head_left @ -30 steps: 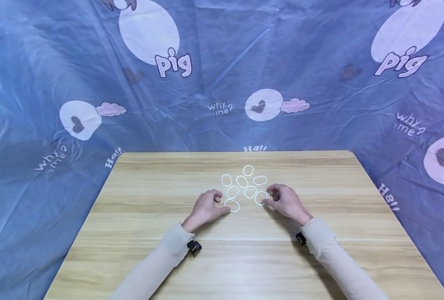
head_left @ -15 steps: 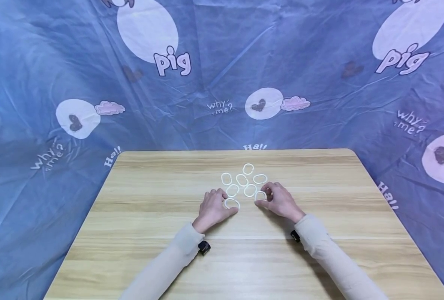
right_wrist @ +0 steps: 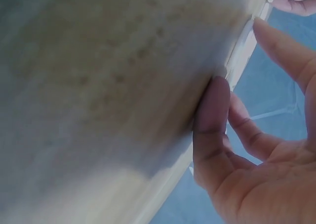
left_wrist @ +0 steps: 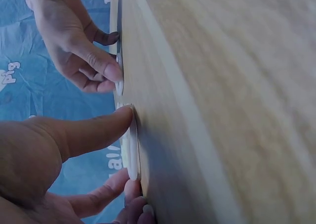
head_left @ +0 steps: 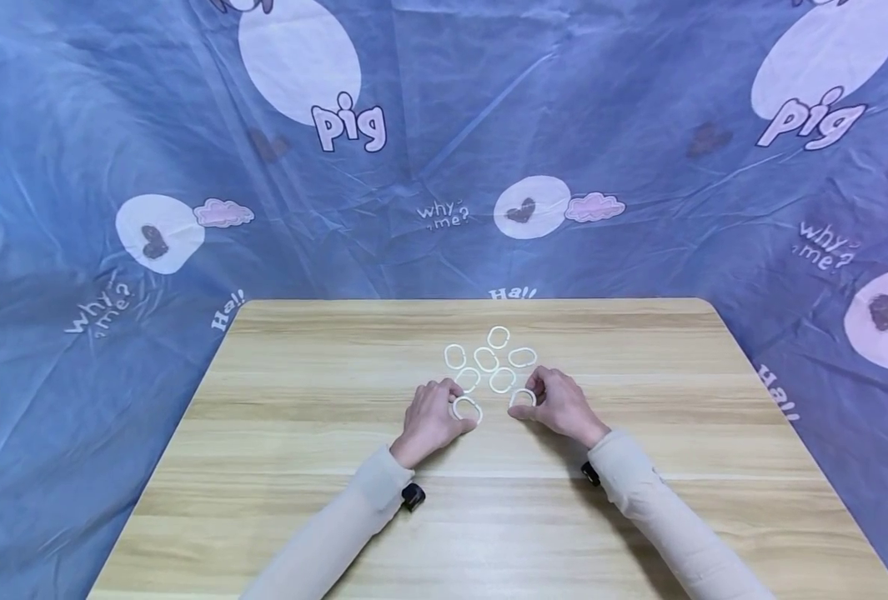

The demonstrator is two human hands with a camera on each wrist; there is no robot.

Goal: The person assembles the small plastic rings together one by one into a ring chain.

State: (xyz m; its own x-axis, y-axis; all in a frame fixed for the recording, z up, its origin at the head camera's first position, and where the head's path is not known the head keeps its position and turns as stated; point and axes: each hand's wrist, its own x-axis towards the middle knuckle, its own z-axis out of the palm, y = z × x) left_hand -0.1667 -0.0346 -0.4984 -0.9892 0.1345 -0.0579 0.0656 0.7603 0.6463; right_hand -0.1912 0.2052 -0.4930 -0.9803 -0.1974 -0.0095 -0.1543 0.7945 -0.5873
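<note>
One big blue cloth (head_left: 444, 150) hangs at back. Wood table (head_left: 519, 533): far edge by cloth, wide room left, right and near me. My left hand (head_left: 427, 419) pinches left white ring (left_wrist: 132, 157) by edges; right hand (head_left: 564, 408) pinches right white ring (head_left: 523, 391). Six more rings (head_left: 489, 372) lie just beyond.

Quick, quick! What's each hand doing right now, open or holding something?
Left hand: holding a white ring between thumb and fingers.
Right hand: holding another white ring.
</note>
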